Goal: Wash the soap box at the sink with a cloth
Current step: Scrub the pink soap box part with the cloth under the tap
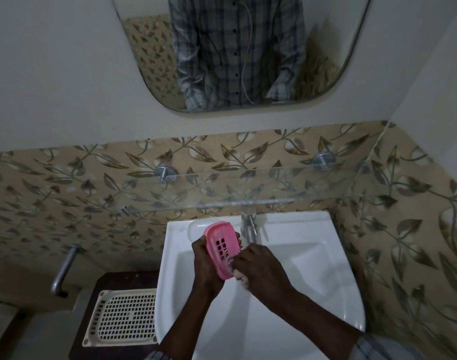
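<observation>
Gripping the slotted pink soap box (221,246): left hand (206,267); right hand (261,271) clutches crumpled cloth (239,276).

Plastic, glass & metal, mostly smooth.
Pink plastic soap box (222,249), slight sheen; sink (313,268) glossy white; tap (248,227) polished metal; shelf (274,183) clear glass w/ metal pegs (165,172); tray (123,318) matt cream plastic; cloth (239,275) pale, soft.

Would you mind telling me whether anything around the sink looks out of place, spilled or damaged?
Nothing stands out. The left hand holds the pink soap box over the sink while the right hand holds the cloth against it; no spill or breakage shows.
</observation>
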Tool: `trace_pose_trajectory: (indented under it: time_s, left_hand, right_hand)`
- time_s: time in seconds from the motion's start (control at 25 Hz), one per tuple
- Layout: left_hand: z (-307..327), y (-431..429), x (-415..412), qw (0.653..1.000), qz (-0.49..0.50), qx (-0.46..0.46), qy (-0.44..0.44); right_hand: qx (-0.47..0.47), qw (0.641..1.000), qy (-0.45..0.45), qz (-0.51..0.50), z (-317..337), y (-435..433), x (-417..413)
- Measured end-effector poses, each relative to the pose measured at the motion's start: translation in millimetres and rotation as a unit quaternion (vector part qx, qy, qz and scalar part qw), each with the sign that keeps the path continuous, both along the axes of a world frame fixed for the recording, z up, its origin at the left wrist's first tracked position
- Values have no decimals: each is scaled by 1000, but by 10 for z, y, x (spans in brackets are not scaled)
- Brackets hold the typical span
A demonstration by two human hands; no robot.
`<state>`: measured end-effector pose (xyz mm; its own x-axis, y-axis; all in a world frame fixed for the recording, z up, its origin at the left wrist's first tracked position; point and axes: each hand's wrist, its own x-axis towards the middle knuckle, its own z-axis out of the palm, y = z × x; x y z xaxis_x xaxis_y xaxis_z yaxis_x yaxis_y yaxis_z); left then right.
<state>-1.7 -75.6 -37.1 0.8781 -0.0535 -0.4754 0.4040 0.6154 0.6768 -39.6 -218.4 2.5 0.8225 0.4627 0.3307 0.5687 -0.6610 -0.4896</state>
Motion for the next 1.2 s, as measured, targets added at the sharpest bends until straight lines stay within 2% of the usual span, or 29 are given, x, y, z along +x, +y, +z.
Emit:
trace_pose_trajectory:
  time_s: [0.16, 0.28, 0.4, 0.56, 0.68, 0.76, 0.88, 0.92, 1.0, 1.12, 1.2]
  left_hand:
    - [41, -67, 5, 1000, 13, -8, -8]
    - [19, -66, 13, 999, 30, -38, -20]
    - [104, -80, 114, 999, 18, -33, -25]
    - [224, 86, 124, 991, -35, -121, -38]
    - [334, 339, 172, 974, -115, -193, -18]
    - [338, 479, 221, 961, -175, -211, 24]
    - [320, 525, 187, 946, -249, -204, 46]
    - [294, 500, 152, 945, -256, -197, 42]
    - [217, 397, 60, 959, -209, -188, 20]
    - [98, 252, 8, 980, -94, -171, 29]
    - [75, 167, 38, 981, -67, -181, 37]
  right_hand:
    - [62, 992, 37, -105, -87, 189, -207]
    - [6, 999, -1, -50, -99, 192, -188]
    - [-29, 998, -23, -58, -29, 73, 8]
    - [-39, 991, -129, 12, -51, -117, 285]
    - [-92, 969, -197, 119, -119, -283, 426]
    - [-114, 952, -218, 184, -147, -290, 430]
    - [-143, 935, -247, 212, -103, -426, 569]
    - [-144, 938, -241, 202, -97, -433, 573]
    - [-106, 964, -192, 147, -164, -284, 440]
    - [-11, 997, -30, 67, -182, -59, 243]
    - [-21, 998, -29, 52, -140, -109, 333]
